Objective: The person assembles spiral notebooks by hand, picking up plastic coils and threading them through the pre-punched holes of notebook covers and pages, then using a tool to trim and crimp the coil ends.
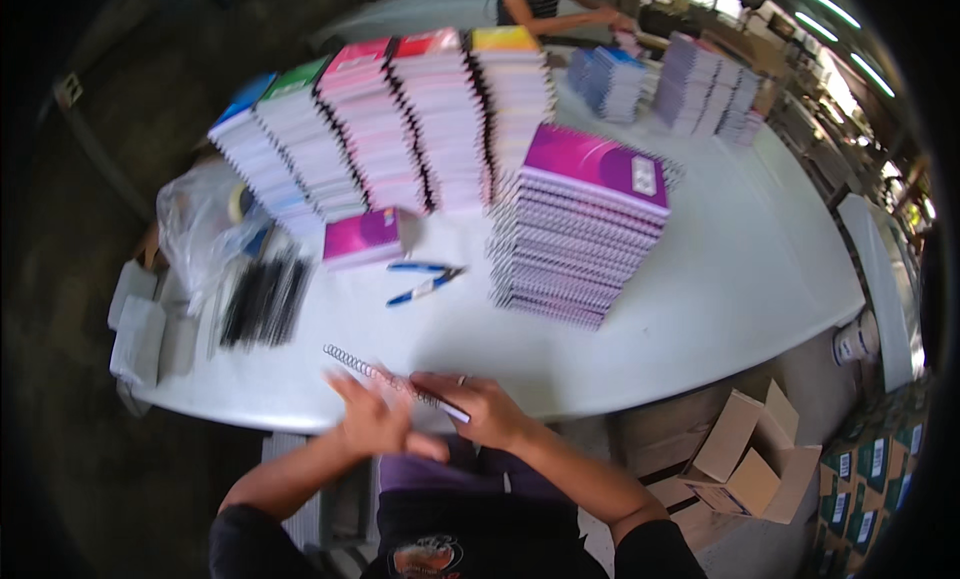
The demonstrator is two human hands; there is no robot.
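At the near table edge, my right hand grips a thin notebook, seen nearly edge-on, so its cover is mostly hidden. A dark spiral binding coil runs along it and sticks out past its far left end. My left hand is beside the coil, its fingers spread and blurred by motion; whether they touch the coil I cannot make out. Blue-handled pliers lie beyond my hands with jaws pointing right. Farther right stands a tall stack of purple spiral notebooks.
Tall stacks of coloured notebooks line the back left. A small purple pad, a bundle of black coils and a plastic bag sit nearer. A person works across the table. An opened carton is low right.
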